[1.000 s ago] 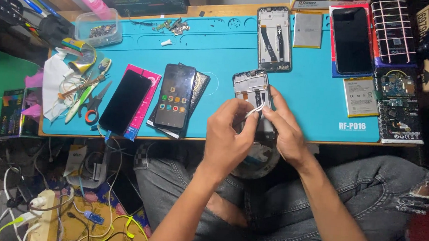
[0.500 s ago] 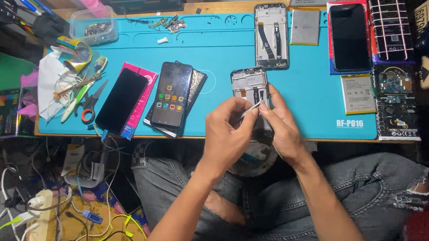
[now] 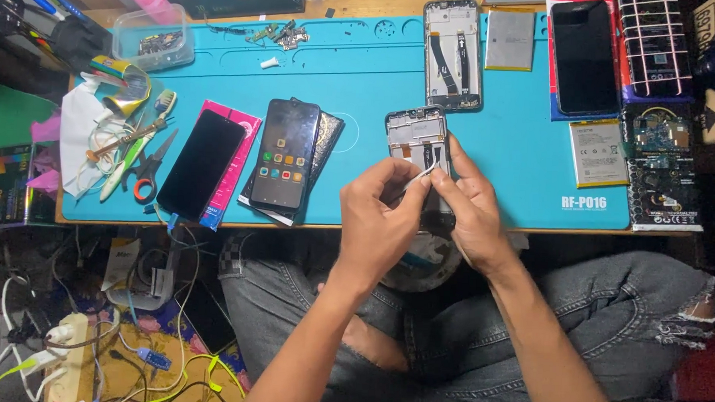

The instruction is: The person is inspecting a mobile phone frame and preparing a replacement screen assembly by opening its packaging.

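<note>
An opened phone frame (image 3: 416, 136) lies near the front edge of the blue work mat (image 3: 363, 81), its insides facing up. My left hand (image 3: 379, 218) pinches a thin white strip (image 3: 419, 178) over the frame's lower half. My right hand (image 3: 471, 210) rests on the frame's right side with a finger pointing into it. The lower part of the frame is hidden by both hands.
To the left lie a lit phone (image 3: 285, 154) on a dark back cover and a black phone (image 3: 201, 164) on a pink box. Scissors (image 3: 148, 168) and small tools sit at far left. Another bare frame (image 3: 453, 54), batteries (image 3: 598, 152) and a phone (image 3: 584, 56) lie behind.
The hands stay over the opened frame; my left hand's fingers have shifted slightly with the white strip. The camera view has drifted a little.
</note>
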